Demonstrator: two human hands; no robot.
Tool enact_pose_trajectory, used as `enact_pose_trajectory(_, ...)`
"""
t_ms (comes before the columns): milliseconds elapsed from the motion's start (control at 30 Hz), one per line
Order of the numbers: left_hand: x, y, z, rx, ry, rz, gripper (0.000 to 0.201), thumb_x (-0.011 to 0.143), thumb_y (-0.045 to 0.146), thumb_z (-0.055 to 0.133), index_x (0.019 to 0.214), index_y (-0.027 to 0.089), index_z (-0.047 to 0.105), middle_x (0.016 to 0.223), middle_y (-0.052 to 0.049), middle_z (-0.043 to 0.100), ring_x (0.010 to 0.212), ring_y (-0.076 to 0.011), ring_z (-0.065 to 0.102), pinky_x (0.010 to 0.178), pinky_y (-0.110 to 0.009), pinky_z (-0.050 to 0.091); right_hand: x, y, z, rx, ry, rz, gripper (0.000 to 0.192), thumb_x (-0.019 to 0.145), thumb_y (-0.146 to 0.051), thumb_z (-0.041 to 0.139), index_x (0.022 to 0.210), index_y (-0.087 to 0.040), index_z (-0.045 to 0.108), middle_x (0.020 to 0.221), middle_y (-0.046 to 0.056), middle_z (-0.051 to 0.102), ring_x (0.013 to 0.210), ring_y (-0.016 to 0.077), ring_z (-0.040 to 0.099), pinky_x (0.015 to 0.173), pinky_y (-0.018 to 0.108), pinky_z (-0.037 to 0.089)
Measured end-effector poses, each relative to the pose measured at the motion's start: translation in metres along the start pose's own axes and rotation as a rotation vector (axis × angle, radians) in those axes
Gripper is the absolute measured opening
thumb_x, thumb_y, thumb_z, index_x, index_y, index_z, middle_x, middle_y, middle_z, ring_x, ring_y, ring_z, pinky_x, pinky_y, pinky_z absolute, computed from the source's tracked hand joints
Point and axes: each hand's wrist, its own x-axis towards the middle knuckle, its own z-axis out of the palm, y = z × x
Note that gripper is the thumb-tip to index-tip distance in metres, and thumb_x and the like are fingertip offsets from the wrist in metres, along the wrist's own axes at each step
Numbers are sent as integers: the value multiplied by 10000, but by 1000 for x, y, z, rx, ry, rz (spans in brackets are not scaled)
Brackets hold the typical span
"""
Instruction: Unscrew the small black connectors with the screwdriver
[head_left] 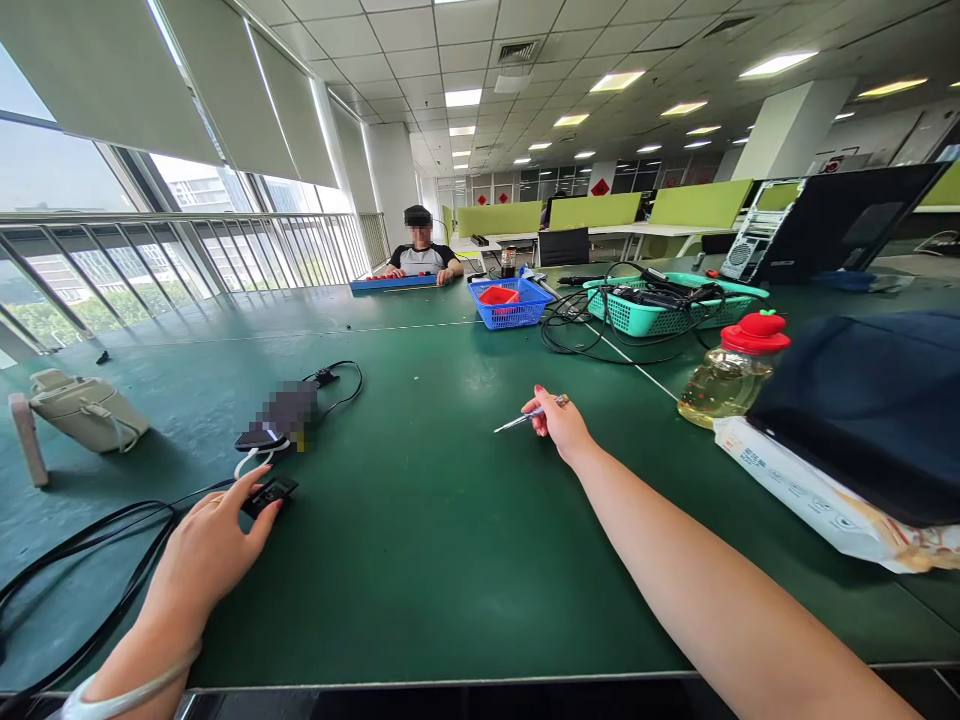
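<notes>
My left hand (214, 545) is at the near left of the green table, with its thumb and forefinger around a small black box (279, 490). Part of the box is hidden by the fingers. Just beyond it lies a phone (262, 440) with a white cable, beside a dark blurred object (289, 410) and a short black cable (360, 385). My right hand (559, 420) is closed over the middle of the table. It holds a slim silver tool (511, 424) like a small screwdriver, its thin tip pointing left, apart from the box.
Black cables (90, 545) and a beige bottle (90, 410) lie left. At right are a red-lidded jar (731, 375), a wipes pack (810, 490) and a dark bag (870, 410). Blue (514, 315) and green baskets (637, 318) stand farther back. A person (420, 255) sits across with a blue tray (397, 285).
</notes>
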Motion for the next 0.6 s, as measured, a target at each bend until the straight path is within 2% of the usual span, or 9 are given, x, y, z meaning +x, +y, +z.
enact_pose_trajectory(100,0,0,0,-7,-56,-56,585,899,507,386,1382,192,482,1083,-102,707,1091,-307,627,924,-410,490,-1,0,0,10,-6,8,569,729,-715,617,608,-162,670,437,-12,500,388,81,415,398,226,361)
enact_pose_trajectory(367,0,1,-1,-7,-65,-113,570,894,523,384,1361,225,522,1088,-98,689,1055,-292,633,903,-391,493,-3,-3,1,-17,1,-5,581,733,-722,605,596,-161,667,443,-8,501,388,83,415,399,234,367)
enact_pose_trajectory(467,1,1,1,49,-119,-135,562,903,520,375,1354,228,539,1016,-105,699,1003,-295,649,873,-387,499,-3,-3,1,-32,8,-7,583,740,-722,597,601,-160,668,447,-6,508,390,84,422,401,234,371)
enact_pose_trajectory(600,2,1,1,75,-192,-98,567,904,532,379,1344,220,554,909,-103,709,920,-293,669,814,-372,510,-2,-1,0,-30,6,-14,583,744,-723,595,605,-162,669,447,-7,512,385,85,426,398,234,376)
